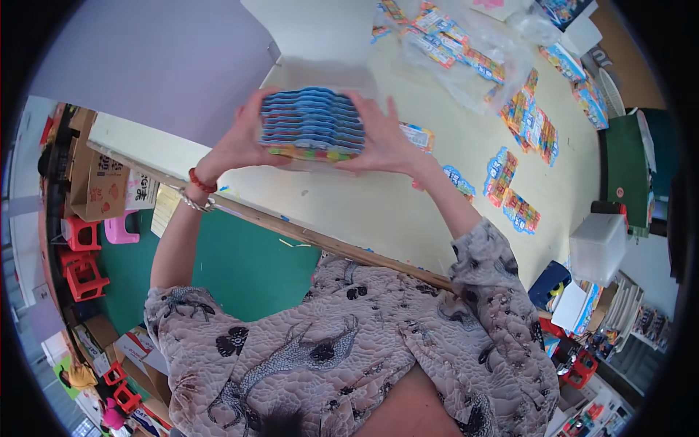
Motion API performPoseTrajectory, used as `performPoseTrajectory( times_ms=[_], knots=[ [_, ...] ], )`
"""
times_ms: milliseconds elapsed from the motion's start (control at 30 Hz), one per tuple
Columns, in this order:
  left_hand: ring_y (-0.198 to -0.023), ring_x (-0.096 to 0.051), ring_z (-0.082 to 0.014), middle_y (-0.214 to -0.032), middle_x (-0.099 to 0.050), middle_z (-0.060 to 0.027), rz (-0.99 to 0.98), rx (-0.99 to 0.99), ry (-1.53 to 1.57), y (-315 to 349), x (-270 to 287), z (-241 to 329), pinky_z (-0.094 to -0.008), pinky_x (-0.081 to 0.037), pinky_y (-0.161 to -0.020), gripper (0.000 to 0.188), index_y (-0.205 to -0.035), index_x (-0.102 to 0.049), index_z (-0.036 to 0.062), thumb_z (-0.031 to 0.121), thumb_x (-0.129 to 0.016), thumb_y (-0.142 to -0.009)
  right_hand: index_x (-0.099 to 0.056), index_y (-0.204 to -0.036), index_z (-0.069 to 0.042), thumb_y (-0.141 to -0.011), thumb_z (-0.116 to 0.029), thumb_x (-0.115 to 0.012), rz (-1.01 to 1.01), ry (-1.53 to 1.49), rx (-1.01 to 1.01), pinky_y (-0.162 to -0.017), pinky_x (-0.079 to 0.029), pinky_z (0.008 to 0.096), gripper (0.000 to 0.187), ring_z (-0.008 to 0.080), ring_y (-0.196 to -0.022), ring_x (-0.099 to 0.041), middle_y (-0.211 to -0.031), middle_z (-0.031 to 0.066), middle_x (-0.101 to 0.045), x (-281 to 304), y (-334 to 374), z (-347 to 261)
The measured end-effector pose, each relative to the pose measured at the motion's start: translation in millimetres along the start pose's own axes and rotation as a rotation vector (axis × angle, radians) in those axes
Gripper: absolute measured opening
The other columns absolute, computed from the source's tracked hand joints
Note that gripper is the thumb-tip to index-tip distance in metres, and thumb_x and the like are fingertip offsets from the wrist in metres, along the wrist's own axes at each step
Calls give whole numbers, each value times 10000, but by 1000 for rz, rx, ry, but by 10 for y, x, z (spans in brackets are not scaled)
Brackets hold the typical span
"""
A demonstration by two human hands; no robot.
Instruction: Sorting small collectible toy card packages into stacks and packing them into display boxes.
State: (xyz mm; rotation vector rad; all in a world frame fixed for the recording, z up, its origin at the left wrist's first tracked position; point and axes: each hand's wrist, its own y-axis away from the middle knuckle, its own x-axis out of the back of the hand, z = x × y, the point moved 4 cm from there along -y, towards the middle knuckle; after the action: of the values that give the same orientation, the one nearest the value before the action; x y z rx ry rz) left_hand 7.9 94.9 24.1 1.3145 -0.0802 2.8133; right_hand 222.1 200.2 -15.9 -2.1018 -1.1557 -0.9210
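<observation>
Both hands grip a stack of blue-edged, wavy-topped card packs (313,124) from its two sides, above the near part of the table. My left hand (244,138) presses on the stack's left end, its fingers behind it. At the right end my right hand (375,138) holds with thumb below, while one finger sticks out to the side. Colourful contents show along the lowest pack. Just behind the stack is a pale, partly blurred box-like shape (328,71), mostly hidden by the stack. More blue-edged card packs (499,176) lie right of my right forearm.
A large grey-lavender panel (160,65) covers the table's far left. Loose packs and a clear plastic bag (473,69) lie at the far right of the cream table (320,204). Its wooden edge (328,244) runs before me. Red stools (86,275) and cartons (109,186) stand left.
</observation>
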Motion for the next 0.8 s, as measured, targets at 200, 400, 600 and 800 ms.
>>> performPoseTrajectory(
  times_ms=[200, 400, 600, 800],
  knots=[
    [-1233, -405, -271, -1234, -493, -110, 28, -138, -20, -177, -146, 185, -407, -186, -1099, 1037, -1360, -311, 38, 274, -878, -524, -127, -1487, -136, -576, -498, -835, -47, -2, -107, -1116, -21, 632, 1210, 317, -1374, -328, -1439, 131, -363, 155, 230, 160],
    [-1241, -408, -291, -1228, -496, -120, 61, -229, -33, -382, -150, 427, -419, -183, -1108, 1030, -1352, -324, 34, 296, -871, -519, -117, -1490, -130, -574, -464, -841, 28, -73, -124, -1123, -6, 620, 1215, 308, -1369, -338, -1446, 125, -357, 323, 393, 232],
    [-1221, -429, -307, -1210, -496, -130, 39, -298, -36, -451, -477, 462, -437, -232, -1088, 979, -1337, -341, 39, 265, -857, -536, -108, -1484, -61, -582, -521, -804, -30, 181, -160, -1100, 29, 660, 1229, 345, -1292, -391, -1288, 170, -449, 388, 549, 323],
    [-1236, -406, -307, -1255, -467, -133, 56, -268, -39, -510, -548, 758, -435, -257, -1075, 972, -1341, -344, 49, 260, -882, -560, -106, -1488, -42, -593, -485, -806, 4, 183, -162, -1108, 56, 637, 1220, 338, -1332, -342, -1355, 175, -392, 579, 690, 359]
  ],
)
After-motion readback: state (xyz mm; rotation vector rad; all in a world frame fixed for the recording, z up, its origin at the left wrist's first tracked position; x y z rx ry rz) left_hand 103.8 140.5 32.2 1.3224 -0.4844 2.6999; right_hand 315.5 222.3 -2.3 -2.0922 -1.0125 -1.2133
